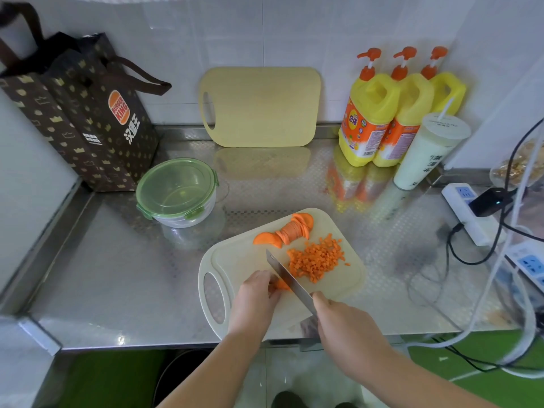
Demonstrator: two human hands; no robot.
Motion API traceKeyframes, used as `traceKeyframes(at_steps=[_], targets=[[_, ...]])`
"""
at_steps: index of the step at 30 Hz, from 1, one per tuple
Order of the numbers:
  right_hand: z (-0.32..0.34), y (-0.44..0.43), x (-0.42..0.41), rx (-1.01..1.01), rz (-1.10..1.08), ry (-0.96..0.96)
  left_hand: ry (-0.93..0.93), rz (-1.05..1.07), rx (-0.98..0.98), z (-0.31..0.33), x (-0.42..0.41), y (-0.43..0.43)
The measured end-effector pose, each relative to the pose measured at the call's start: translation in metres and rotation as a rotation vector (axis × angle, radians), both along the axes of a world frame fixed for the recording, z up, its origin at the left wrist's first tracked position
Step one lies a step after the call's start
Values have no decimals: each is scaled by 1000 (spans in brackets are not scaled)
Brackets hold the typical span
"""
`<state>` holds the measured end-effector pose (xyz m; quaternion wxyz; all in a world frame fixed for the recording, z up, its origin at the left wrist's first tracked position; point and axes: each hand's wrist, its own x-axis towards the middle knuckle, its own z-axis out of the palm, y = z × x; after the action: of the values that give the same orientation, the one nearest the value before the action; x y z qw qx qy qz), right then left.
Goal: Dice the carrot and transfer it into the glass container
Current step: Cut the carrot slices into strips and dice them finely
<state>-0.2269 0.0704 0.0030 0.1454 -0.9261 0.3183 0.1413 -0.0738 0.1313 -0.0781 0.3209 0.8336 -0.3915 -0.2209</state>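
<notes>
A white cutting board (244, 260) lies at the counter's front edge. A heap of diced carrot (316, 260) covers its right half, and a fanned row of carrot slices (290, 231) lies at its far side. My left hand (256, 295) presses a few carrot pieces (281, 285) against the board, mostly hidden by my fingers. My right hand (344, 322) grips a knife (287, 278) whose blade rests right beside those pieces. The glass container (176, 192), round with a green clip lid closed on it, stands left of the board.
A second beige board (262, 107) leans on the back wall. A brown paper bag (85, 113) stands at the far left. Three yellow pump bottles (391, 113) and a lidded cup (426, 151) stand at back right. Power strips (468, 210) and cables lie right.
</notes>
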Motion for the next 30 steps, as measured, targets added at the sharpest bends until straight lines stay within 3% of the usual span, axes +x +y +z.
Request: traceKeyframes(at_steps=[14,18,22,30], targets=[[-24,8,4,-19,-24,117,-47,-32,9,5,0,-5],[-21,3,3,21,-49,110,-45,-38,44,4,1,-6],[-14,-8,1,117,-101,-21,-23,-27,31,4,2,-3],[-6,0,2,25,-9,-12,-29,20,38,4,2,4]])
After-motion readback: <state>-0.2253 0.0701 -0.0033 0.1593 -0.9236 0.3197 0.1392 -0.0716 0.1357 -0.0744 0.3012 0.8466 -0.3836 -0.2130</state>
